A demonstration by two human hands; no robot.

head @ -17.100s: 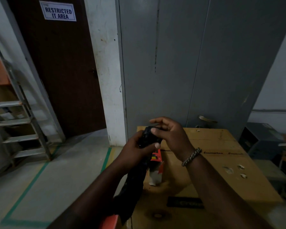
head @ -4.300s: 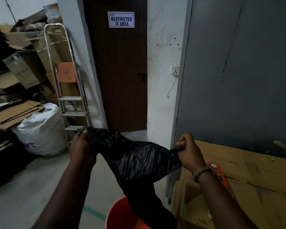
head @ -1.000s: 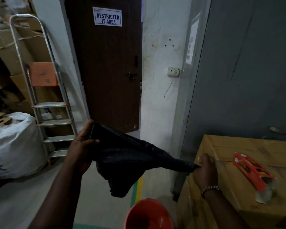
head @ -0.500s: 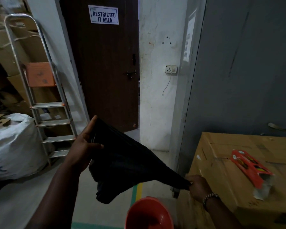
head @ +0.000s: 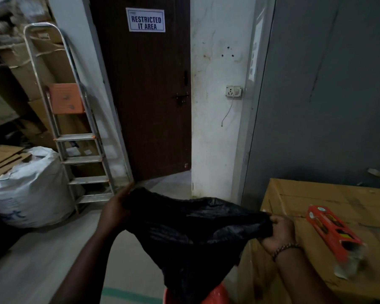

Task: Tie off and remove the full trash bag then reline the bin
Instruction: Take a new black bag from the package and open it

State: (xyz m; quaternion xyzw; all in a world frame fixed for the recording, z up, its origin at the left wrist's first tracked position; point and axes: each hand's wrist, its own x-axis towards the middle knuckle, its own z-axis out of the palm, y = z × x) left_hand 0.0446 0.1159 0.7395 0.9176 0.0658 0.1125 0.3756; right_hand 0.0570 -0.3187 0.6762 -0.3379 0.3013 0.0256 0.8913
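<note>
Left hand (head: 115, 210) and right hand (head: 276, 232) grip the black bag (head: 191, 229) stretched between them, hiding most of the orange bin (head: 215, 296).

Left hand (head: 116, 208): forearm extended forward, thumb and fingers gripping one edge of black bag (head: 195, 227). Right hand (head: 278, 230): lower, well apart to the right, fist clenched on opposite edge; beaded band (head: 285, 248) at wrist. Both forearms bare

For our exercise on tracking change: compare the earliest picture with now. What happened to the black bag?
The black bag, then a tight bundle between both hands, is now stretched wide between the left hand and right hand, its lower end reaching the orange bin. Unchanged: both hands grip it.
</note>
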